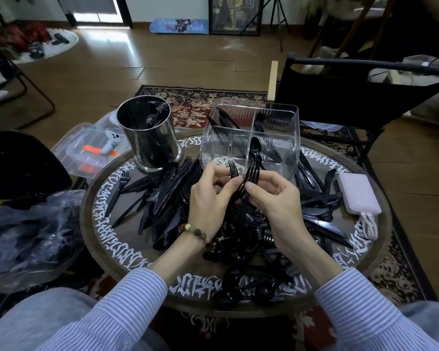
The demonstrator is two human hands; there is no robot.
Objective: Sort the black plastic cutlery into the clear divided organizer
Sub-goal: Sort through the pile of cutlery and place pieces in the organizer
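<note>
A heap of black plastic cutlery (167, 196) covers the round table (104, 198): knives, forks and spoons mixed. The clear divided organizer (276, 115) stands at the far side, with knives in its back-left cell and spoons in the right cells. My left hand (208, 198) and my right hand (276, 198) meet just in front of the organizer, above the heap. Both pinch a small bunch of black forks (249, 176) held upright, tines up. One fork (233, 169) sticks up by my left fingers.
A shiny metal canister (150, 138) holding wrapped cutlery stands far left. Beside it lies a clear lidded box (86, 150). A pink power bank (357, 192) with a white cable sits at the right rim. A black chair (352, 92) stands behind, and a plastic bag (28, 236) lies left.
</note>
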